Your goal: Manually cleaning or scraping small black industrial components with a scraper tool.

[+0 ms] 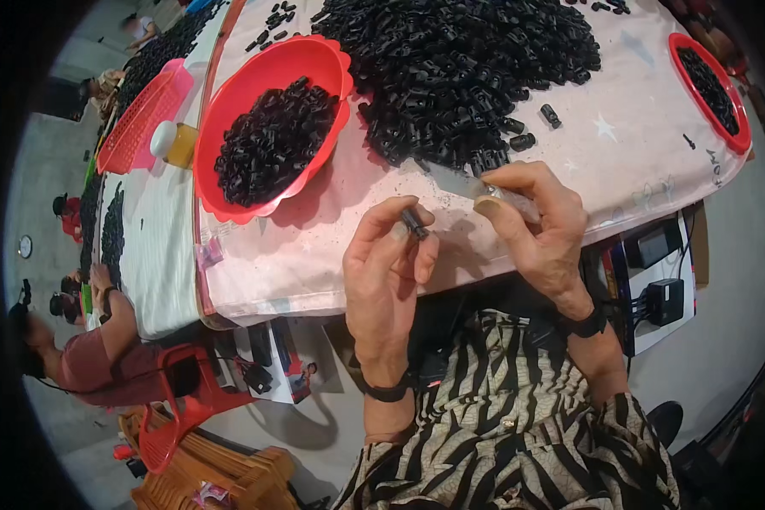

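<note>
Between the thumb and fingers of my left hand is a small black plastic cylinder, tilted. My right hand is closed round the pale, wrapped-looking handle of a knife. Its thin blade points left, above the held piece and apart from it. Just beyond my hands rises a large heap of similar black plastic pieces, and a few lie loose at its near right edge. A red scalloped bowl, part-filled with such pieces, stands to the left.
The table has a pink patterned cloth. At far right stands a red basin of black parts. A yellowish jar and pink basket stand left. Another person sits at left near a red chair. Boxes sit under the table.
</note>
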Demonstrator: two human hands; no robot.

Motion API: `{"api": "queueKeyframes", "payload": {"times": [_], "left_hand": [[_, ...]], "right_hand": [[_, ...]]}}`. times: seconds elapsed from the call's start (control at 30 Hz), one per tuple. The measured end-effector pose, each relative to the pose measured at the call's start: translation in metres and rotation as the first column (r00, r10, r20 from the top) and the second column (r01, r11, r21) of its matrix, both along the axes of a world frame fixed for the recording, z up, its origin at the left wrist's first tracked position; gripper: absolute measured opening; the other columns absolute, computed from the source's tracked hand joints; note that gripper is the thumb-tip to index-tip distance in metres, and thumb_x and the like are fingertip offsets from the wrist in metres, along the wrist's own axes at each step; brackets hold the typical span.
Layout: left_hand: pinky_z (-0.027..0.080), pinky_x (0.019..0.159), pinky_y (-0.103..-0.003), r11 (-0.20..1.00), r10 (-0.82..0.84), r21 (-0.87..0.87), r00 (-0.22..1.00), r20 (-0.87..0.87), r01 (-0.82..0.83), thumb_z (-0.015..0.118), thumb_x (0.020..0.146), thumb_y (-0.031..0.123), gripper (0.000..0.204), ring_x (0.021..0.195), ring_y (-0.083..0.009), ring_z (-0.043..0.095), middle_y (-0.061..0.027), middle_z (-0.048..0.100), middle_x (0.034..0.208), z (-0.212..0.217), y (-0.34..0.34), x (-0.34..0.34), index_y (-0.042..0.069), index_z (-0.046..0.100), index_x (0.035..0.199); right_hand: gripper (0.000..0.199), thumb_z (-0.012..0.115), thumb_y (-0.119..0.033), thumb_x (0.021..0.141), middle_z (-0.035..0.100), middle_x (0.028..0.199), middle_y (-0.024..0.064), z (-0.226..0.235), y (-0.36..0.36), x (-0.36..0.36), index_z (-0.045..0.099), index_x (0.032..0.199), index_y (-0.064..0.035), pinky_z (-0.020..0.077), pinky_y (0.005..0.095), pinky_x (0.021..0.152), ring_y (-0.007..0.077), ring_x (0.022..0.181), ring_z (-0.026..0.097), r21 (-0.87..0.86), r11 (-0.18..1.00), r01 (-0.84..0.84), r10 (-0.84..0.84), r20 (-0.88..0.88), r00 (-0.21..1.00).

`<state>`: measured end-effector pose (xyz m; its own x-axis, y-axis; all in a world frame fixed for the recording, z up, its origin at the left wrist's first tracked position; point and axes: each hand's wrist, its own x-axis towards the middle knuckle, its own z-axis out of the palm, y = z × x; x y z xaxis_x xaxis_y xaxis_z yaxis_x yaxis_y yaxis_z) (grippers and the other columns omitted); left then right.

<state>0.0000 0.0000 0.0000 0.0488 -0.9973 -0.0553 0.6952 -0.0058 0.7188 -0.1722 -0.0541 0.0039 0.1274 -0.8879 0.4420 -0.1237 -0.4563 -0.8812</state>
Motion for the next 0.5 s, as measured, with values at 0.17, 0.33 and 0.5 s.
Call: {"api": "queueKeyframes", "payload": {"times": [0.17, 0.33, 0.5], "left_hand": [[0.039, 0.052, -0.019, 0.979, 0.135, 0.15, 0.99, 0.047, -0.141, 0.057, 0.09, 0.01, 0.032, 0.063, -0.0122, 0.047, -0.0128, 0.058, 0.096, 0.0077, -0.0008, -0.0102, -0.005, 0.052, 0.118], [0.043, 0.053, -0.02, 0.992, 0.087, 0.085, 0.996, 0.03, -0.089, 0.06, 0.088, 0.007, 0.026, 0.067, -0.0141, 0.054, -0.0123, 0.061, 0.093, 0.0031, 0.0026, -0.0052, -0.004, 0.057, 0.112], [0.044, 0.054, -0.02, 0.989, 0.084, 0.114, 0.992, 0.094, -0.094, 0.061, 0.088, 0.005, 0.023, 0.068, -0.0153, 0.056, -0.0126, 0.062, 0.091, 0.0035, 0.001, -0.0093, -0.004, 0.061, 0.109]], "right_hand": [[0.019, 0.071, -0.004, 0.079, 0.066, 0.081, 0.0109, -0.0009, -0.0082, -0.0112, 0.063, 0.095, 0.0023, 0.0509, 0.0253, 0.056, 0.0145, 0.068, 0.065, -0.194, 0.975, 0.112, -0.13, -0.083, 0.988], [0.017, 0.069, -0.003, 0.08, 0.066, 0.083, 0.0091, -0.0008, -0.0081, -0.0091, 0.062, 0.095, 0.002, 0.0511, 0.0242, 0.054, 0.0129, 0.07, 0.065, -0.07, 0.992, 0.109, -0.114, -0.069, 0.991], [0.018, 0.069, -0.003, 0.08, 0.067, 0.084, 0.0094, 0.0, -0.008, -0.0101, 0.062, 0.095, 0.0023, 0.0538, 0.025, 0.053, 0.0145, 0.074, 0.066, -0.076, 0.993, 0.086, -0.095, -0.118, 0.988]]}}
